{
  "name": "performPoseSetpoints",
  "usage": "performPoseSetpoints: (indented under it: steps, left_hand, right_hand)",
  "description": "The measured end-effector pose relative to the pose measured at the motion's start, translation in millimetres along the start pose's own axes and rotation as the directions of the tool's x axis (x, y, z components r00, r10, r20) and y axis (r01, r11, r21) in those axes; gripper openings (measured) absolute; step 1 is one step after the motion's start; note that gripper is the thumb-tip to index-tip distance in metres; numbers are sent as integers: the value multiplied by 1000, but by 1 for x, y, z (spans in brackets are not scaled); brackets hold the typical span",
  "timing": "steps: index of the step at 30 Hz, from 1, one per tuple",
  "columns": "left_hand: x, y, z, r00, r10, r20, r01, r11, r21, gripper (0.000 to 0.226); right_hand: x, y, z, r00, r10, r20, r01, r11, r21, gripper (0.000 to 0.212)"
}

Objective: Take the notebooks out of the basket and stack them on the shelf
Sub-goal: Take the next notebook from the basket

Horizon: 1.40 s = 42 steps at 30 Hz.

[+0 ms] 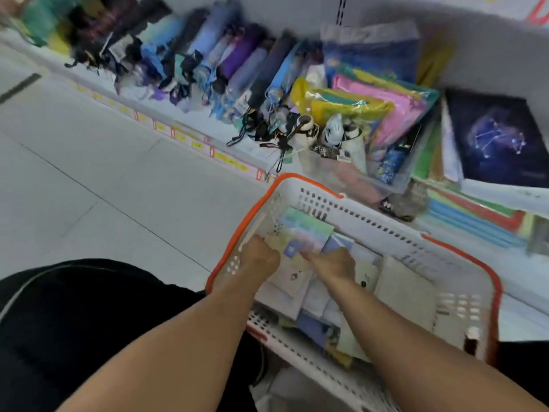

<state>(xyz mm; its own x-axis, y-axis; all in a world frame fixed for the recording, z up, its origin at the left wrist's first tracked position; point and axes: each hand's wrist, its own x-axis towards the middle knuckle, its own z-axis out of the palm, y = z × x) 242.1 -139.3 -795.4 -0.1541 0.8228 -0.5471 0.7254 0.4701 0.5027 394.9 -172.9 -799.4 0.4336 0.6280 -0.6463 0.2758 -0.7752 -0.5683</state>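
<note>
A white plastic basket [383, 230] with an orange rim stands in front of me, holding several notebooks. Both hands reach into its far left end. My left hand [261, 257] and my right hand [335, 263] grip a small stack of notebooks whose top one has a pastel rainbow cover [306, 230]. More pale notebooks [407, 289] and a blue one [315, 328] lie lower in the basket. The low white shelf [505, 200] runs behind the basket. The view is blurred, so the fingers are hard to make out.
Folded umbrellas [225, 63] line the shelf to the left. Coloured folders [383, 108], a dark starry notebook [499, 138] and stacked coloured paper [475, 215] sit on the shelf to the right. Pale floor tiles [89, 162] lie to the left, my dark-clothed knee [74, 322] below.
</note>
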Motion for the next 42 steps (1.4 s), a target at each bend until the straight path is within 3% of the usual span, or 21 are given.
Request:
performPoseSetpoints:
  steps: [2,4,6,12,17,19,21,23,25,27,28,30,32,34,35,37,39,40,42]
  left_hand:
    - [0,-20,10,984,-59,168,37,991,128,56]
    - [-2,-26,14,968,-75,240,45,991,127,55]
    - [-1,-24,15,973,-86,212,56,988,142,51]
    - [6,-12,15,978,-106,181,62,971,232,49]
    - [6,-14,23,974,-75,212,-24,903,429,79]
    - [7,-14,25,974,-74,215,-52,849,526,88]
    - [8,-12,26,960,-88,264,-102,772,627,89]
    - [8,-16,30,932,-137,336,-125,749,651,92]
    - [9,-22,38,916,-191,353,-54,813,579,108]
    - [4,-25,38,902,-180,393,44,943,330,118]
    - [1,-25,36,893,-153,424,131,988,81,109]
    - [-9,-12,28,798,-51,600,301,897,-324,69]
    - [-18,9,22,721,98,686,317,833,-453,33]
    - [-28,28,22,788,132,602,220,852,-475,21]
    - [-31,35,23,847,137,514,129,885,-448,19]
    - [-37,39,24,917,178,358,-59,946,-319,12]
    - [-41,37,21,933,237,273,-215,971,-106,7]
    - [-43,35,19,933,254,255,-251,967,-46,8]
    - [-46,33,17,937,254,240,-240,967,-87,14]
  right_hand:
    - [2,6,12,999,33,-40,-32,999,11,42]
    - [5,3,20,996,82,-42,-82,997,15,51]
    - [11,0,19,993,118,-32,-118,993,-26,52]
    - [23,8,3,994,81,70,-67,981,-182,28]
    - [25,13,-17,955,166,247,-161,986,-40,11]
    - [25,17,-24,944,172,280,-193,980,50,20]
    - [28,22,-26,968,143,208,-161,984,71,36]
    - [32,29,-25,990,99,97,-102,994,34,34]
    - [32,36,-27,991,97,96,-94,995,-40,30]
    - [24,39,-40,974,97,207,-105,994,29,28]
    - [23,41,-49,950,85,300,-123,987,108,30]
    - [16,40,-73,876,17,482,-149,960,237,32]
    - [10,37,-94,838,-33,545,-149,946,287,28]
    - [11,38,-105,931,-1,366,-101,960,261,38]
    - [17,43,-108,984,42,175,-72,983,168,44]
    - [24,61,-112,983,91,-158,-116,981,-154,69]
    - [23,86,-104,969,208,-132,-239,926,-291,105]
    - [23,100,-96,961,265,-80,-277,916,-291,110]
    - [19,114,-83,954,291,-69,-298,913,-277,98]
